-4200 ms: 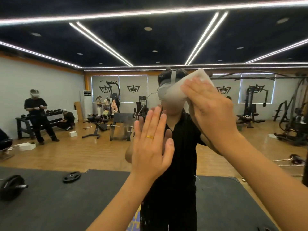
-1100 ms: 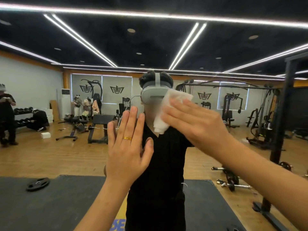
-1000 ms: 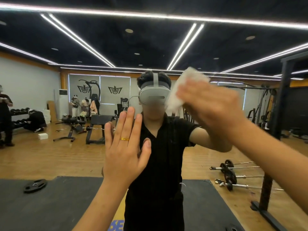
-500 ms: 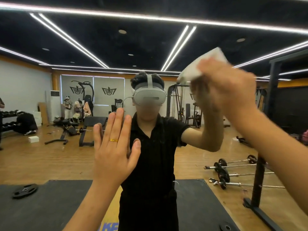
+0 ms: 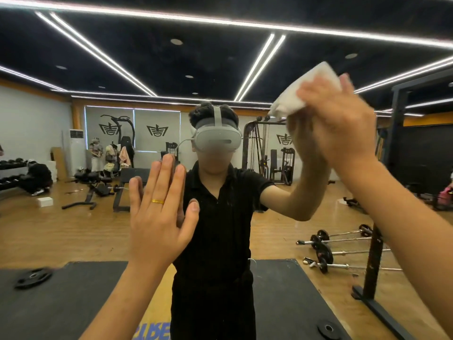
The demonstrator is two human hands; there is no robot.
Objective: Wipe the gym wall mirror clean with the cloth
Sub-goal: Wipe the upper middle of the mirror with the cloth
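Observation:
The wall mirror [image 5: 73, 229] fills the whole view and reflects the gym and me. My left hand [image 5: 159, 217] lies flat on the glass at centre left, fingers straight and pointing up, a gold ring on one finger. My right hand [image 5: 343, 128] is raised at the upper right and presses a crumpled white cloth [image 5: 301, 92] against the glass with extended fingers. The cloth sticks out up and left past my fingertips. This hand is motion-blurred.
Everything else is reflection: a person in a black shirt and grey headset [image 5: 215, 141], barbells [image 5: 343, 251] on the wood floor at right, a black rack post [image 5: 372, 253], weight plates [image 5: 33, 277] on black mats, benches and other people at back left.
My right hand has swept the cloth from the centre of the mirror up and to the right. My left hand has stayed flat on the glass.

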